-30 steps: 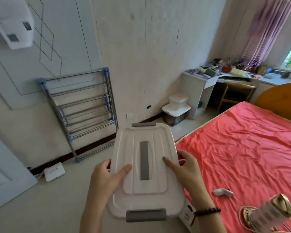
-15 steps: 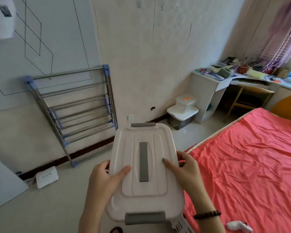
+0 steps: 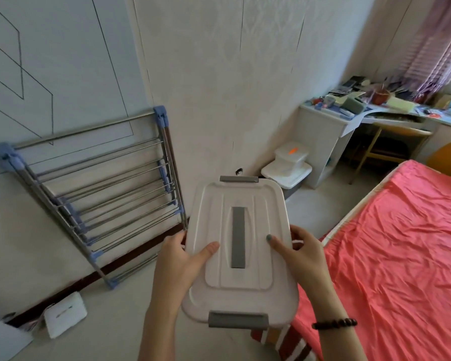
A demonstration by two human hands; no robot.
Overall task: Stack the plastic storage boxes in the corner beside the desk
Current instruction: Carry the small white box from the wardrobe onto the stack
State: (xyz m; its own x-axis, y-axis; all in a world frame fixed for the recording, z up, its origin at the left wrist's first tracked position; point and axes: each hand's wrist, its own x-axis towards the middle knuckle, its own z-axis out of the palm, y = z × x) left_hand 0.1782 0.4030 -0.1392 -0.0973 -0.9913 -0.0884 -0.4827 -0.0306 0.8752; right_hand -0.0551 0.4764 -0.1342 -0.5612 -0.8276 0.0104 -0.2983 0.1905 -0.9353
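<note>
We hold lidded storage box (image 3: pixel 238 243), frame centre, left hand (image 3: pixel 179 259) and right hand (image 3: pixel 301 252) curled round its sides; long axis runs up-frame, stacked boxes (image 3: pixel 288 165) beside desk (image 3: pixel 320 144) ahead, right of centre

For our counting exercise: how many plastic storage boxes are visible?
3: a lidded box in the left hand and right hand; a large box beside the desk; a small box atop it. Others possibly hidden.

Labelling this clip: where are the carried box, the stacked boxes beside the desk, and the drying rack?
carried box (image 3: pixel 238 241), head view, grey strip on its lid.
stacked boxes (image 3: pixel 284 175), head view, lower box's lid.
drying rack (image 3: pixel 107 197), head view, middle rails.
</note>
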